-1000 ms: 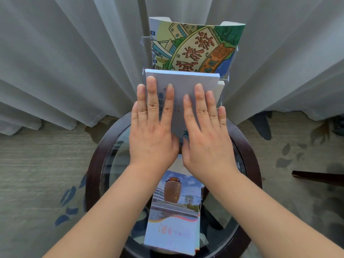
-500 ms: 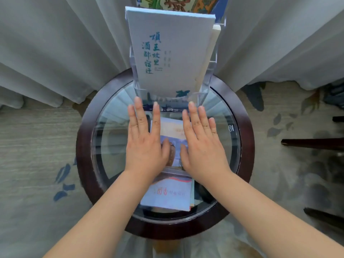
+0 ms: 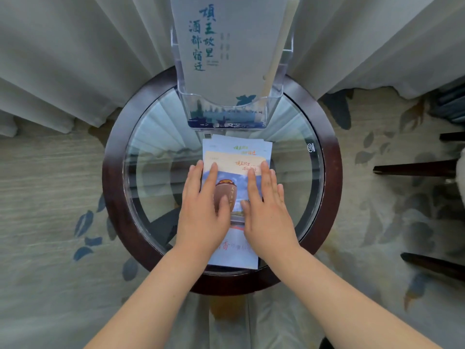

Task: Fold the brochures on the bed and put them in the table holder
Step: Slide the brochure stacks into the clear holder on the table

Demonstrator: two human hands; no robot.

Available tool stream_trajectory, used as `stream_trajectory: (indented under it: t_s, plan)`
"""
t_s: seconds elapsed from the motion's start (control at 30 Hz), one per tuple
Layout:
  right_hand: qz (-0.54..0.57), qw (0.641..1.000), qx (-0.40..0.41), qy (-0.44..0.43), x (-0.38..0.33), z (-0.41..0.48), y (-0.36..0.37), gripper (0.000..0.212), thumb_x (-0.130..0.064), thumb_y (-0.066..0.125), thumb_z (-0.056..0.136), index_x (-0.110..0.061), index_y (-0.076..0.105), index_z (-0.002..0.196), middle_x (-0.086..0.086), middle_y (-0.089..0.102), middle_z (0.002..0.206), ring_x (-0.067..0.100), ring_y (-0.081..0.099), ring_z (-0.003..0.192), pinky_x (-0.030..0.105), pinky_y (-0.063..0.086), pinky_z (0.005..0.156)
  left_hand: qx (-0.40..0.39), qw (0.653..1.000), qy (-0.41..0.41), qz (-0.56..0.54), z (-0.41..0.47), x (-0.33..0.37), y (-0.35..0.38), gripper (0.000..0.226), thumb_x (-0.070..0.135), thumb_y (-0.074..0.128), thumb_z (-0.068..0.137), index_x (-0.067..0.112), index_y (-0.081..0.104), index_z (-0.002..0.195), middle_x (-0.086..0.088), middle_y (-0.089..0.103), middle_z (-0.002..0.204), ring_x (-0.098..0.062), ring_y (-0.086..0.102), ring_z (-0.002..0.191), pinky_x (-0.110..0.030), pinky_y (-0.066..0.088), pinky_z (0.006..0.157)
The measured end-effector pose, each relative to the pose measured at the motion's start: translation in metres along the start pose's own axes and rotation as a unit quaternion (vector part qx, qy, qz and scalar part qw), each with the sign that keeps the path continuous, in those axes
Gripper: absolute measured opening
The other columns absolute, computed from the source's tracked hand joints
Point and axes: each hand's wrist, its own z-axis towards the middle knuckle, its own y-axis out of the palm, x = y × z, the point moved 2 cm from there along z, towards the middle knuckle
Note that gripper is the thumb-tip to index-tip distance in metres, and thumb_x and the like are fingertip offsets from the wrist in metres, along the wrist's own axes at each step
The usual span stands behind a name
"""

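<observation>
Glass tabletop (image 3: 156, 172), head view: the brochures (image 3: 237, 152) are pressed flat under the left hand (image 3: 203, 210) and right hand (image 3: 266, 210), fingers straight and nothing gripped, just beside the clear holder (image 3: 226, 114), so one probably gets pinched up and slotted in next.

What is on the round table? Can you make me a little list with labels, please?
Table: round glass table with a dark wooden rim
Holder: clear holder at the table's far edge
In holder: white brochure with blue writing, standing up
On glass: stack of brochures, lying flat
Hands: left hand and right hand rest flat on the stack, fingers straight
Behind: pale curtains
</observation>
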Motion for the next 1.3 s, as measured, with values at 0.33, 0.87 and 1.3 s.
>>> stream_trajectory:
  t_s: [0.33, 0.87, 1.3]
  plan:
    - [0.222, 0.966, 0.127, 0.050, -0.016, 0.007, -0.009, 0.071, -0.005, 0.063, 0.096, -0.014, 0.033, 0.159, 0.007, 0.006, 0.172, 0.020, 0.014, 0.158, 0.004, 0.021, 0.110, 0.093, 0.978, -0.128, -0.136, 0.023, 0.037, 0.007, 0.058, 0.009, 0.057, 0.094, 0.023, 0.049, 0.149, 0.004, 0.036, 0.155, -0.016, 0.032, 0.144, -0.017, 0.026, 0.106]
    - [0.271, 0.949, 0.164, 0.002, -0.002, 0.001, -0.023, 0.083, 0.009, 0.072, 0.082, -0.013, 0.040, 0.156, 0.013, 0.024, 0.164, 0.012, 0.023, 0.152, 0.019, 0.027, 0.119, 0.119, 0.967, -0.117, -0.195, 0.016, 0.045, 0.007, 0.078, 0.021, 0.035, 0.081, 0.029, 0.030, 0.158, 0.004, 0.048, 0.125, -0.023, 0.048, 0.123, -0.037, 0.044, 0.103]
    - [0.298, 0.950, 0.087, 0.027, 0.000, 0.035, -0.053, 0.129, -0.006, 0.077, 0.079, -0.038, -0.017, 0.161, -0.003, 0.048, 0.142, 0.017, 0.054, 0.129, 0.039, 0.051, 0.105, 0.186, 0.969, 0.002, -0.164, 0.006, 0.048, -0.002, 0.084, -0.006, 0.037, 0.090, 0.036, 0.017, 0.160, 0.011, 0.044, 0.120, -0.017, 0.050, 0.114, -0.032, 0.047, 0.098]
